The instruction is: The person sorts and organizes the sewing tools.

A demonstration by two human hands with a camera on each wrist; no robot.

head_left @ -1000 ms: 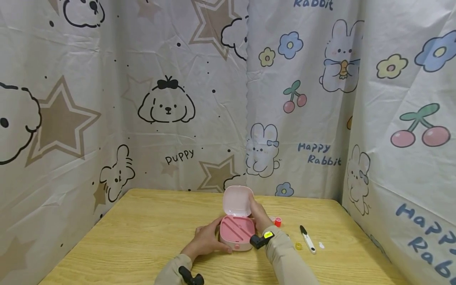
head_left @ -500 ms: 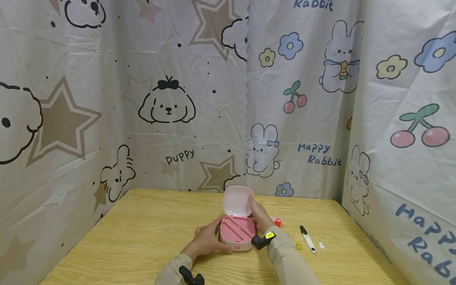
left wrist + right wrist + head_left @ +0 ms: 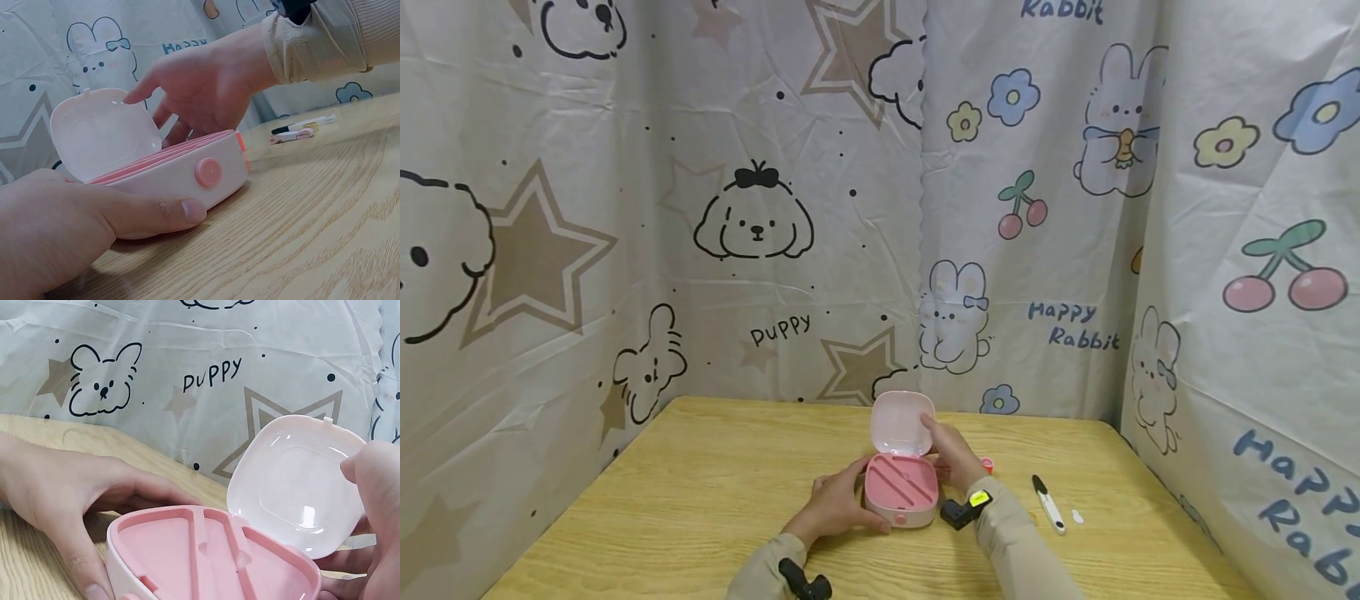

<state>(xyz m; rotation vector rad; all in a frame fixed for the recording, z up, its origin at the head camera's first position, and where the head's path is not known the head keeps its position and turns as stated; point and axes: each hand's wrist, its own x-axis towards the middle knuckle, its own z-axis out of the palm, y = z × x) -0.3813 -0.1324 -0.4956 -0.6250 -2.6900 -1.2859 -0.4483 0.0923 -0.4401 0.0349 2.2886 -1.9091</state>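
Note:
A pale pink box (image 3: pixel 901 517) with a round front button (image 3: pixel 208 172) sits on the table, its lid (image 3: pixel 902 423) raised at the back. Inside it is a darker pink tray (image 3: pixel 215 559) split by slanted dividers; its compartments look bare. My left hand (image 3: pixel 837 504) grips the box's left side, thumb (image 3: pixel 181 212) along the front and fingers toward the back. At the right, my right hand (image 3: pixel 953 457) is beside the lid, fingers loosely bent. Its thumb (image 3: pixel 369 465) overlaps the lid's edge in the right wrist view, and its lower fingers are partly hidden behind the box.
Right of the right arm lie a slim white tool with a black end (image 3: pixel 1048 504) and a small white piece (image 3: pixel 1077 517). A red spool-like item (image 3: pixel 988 465) shows partly behind the right hand. Patterned curtains (image 3: pixel 760 275) stand around the table (image 3: pixel 722 450).
My right hand and forearm have shifted slightly right, covering more of the red item and nearly all of the small yellow one. The left hand and box look the same.

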